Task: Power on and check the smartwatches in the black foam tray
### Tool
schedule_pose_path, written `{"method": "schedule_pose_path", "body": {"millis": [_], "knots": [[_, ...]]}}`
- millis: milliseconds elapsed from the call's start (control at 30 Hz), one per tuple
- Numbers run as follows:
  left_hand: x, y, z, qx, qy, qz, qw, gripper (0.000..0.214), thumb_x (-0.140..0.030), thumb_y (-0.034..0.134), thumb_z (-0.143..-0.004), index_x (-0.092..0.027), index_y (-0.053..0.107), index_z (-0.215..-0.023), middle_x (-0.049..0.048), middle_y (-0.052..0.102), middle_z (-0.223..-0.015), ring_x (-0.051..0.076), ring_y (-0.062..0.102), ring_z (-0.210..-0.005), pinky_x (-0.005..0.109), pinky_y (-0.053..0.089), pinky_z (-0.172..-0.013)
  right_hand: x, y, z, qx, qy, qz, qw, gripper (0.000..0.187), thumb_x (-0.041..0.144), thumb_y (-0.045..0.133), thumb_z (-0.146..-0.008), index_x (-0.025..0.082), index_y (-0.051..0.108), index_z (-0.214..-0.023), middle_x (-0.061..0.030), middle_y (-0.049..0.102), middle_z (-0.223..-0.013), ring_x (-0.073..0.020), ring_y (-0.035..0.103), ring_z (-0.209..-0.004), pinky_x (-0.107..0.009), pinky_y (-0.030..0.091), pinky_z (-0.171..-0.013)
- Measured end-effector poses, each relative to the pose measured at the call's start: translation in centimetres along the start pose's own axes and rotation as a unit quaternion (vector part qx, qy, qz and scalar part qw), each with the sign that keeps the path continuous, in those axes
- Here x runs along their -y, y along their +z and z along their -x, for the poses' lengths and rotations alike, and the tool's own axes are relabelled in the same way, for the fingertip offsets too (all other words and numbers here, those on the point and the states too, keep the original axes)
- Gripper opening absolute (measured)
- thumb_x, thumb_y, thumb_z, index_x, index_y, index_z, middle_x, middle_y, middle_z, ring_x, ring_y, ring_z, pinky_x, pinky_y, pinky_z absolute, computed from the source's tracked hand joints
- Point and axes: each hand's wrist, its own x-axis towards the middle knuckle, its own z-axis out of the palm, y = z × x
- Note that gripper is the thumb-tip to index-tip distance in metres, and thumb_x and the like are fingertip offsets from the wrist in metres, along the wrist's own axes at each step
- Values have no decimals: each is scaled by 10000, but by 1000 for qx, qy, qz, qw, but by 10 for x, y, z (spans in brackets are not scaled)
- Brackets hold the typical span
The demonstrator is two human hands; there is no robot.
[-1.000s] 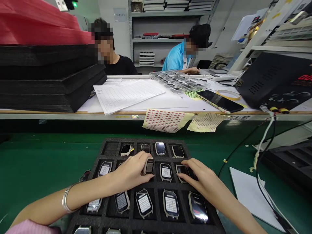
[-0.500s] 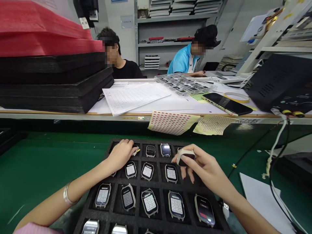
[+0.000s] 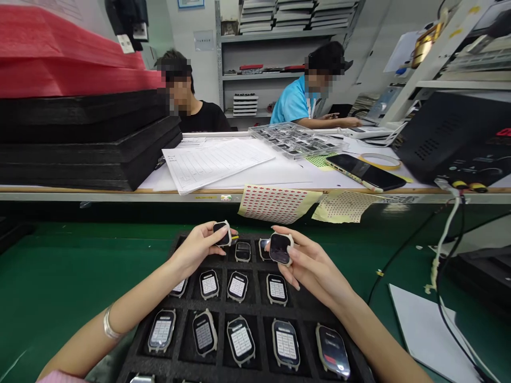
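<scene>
A black foam tray (image 3: 261,311) with square pockets lies on the green mat in front of me; several watch bodies with lit screens sit in it. My left hand (image 3: 197,248) is closed on a dark-screened watch body (image 3: 222,234), lifted above the tray's far left pockets. My right hand (image 3: 309,266) is closed on a second dark-screened watch body (image 3: 280,248), raised over the far right pockets. Two more watch bodies (image 3: 242,251) rest in the far row between my hands.
Behind the green mat (image 3: 59,271) runs a white bench with paper forms (image 3: 215,162), red-dot sticker sheets (image 3: 277,203), a phone (image 3: 365,171), a clear parts tray (image 3: 293,139) and stacked black foam (image 3: 80,143). Two people sit beyond. Cables (image 3: 443,255) and white paper (image 3: 429,330) lie right.
Both hands have left the middle row, gone to the far row and lifted up. Each now holds a dark-screened watch body above the tray.
</scene>
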Motion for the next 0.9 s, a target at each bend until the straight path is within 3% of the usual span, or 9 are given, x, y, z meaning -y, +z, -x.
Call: {"method": "schedule_pose_path", "body": {"millis": [100,200,367,500,700,900], "knots": [[-2,11,-4,-9,-50,170,984,290,-367,679,-792,-123,626,-940,111,667,-999,151,625,-856,215,532,-674,-2,-2,0,3,5,-1,1000,366,261,644,-858,222,581,-1217,-100,646,-1015,-81,527,-478,-214,428,-393],[-1,16,-5,-23,-62,201,977,254,-318,705,-779,-119,616,-910,78,658,-895,126,628,-811,197,529,-679,-4,-3,0,10,9,-10,1000,375,280,647,-851,204,586,-1214,-102,655,-994,-77,531,-449,-208,425,-373],[1,24,-4,-1,-50,136,989,248,-251,737,-737,-123,582,-882,-19,562,-632,66,529,-552,138,410,-458,-7,-5,0,45,23,-29,998,377,263,653,-842,202,596,-1209,-92,670,-963,-81,550,-440,-199,433,-363],[1,31,-6,2,-37,83,996,262,-252,727,-719,-122,569,-883,-26,575,-592,67,503,-474,166,420,-455,-8,-6,0,47,24,-37,998,353,253,637,-855,211,599,-1203,-100,668,-999,-85,560,-445,-194,429,-357],[9,33,-4,5,48,-34,998,255,-297,647,-768,-183,508,-947,-15,592,-746,121,584,-549,224,499,-451,-8,-6,0,46,41,-22,998,350,251,638,-857,205,601,-1202,-98,666,-975,-86,560,-448,-196,431,-362],[12,35,2,15,53,-55,997,239,-268,587,-795,-191,476,-992,14,584,-897,110,575,-586,231,516,-473,-8,-4,0,38,39,-20,998,358,227,642,-848,192,606,-1202,-97,660,-966,-75,547,-437,-195,435,-365]]}}
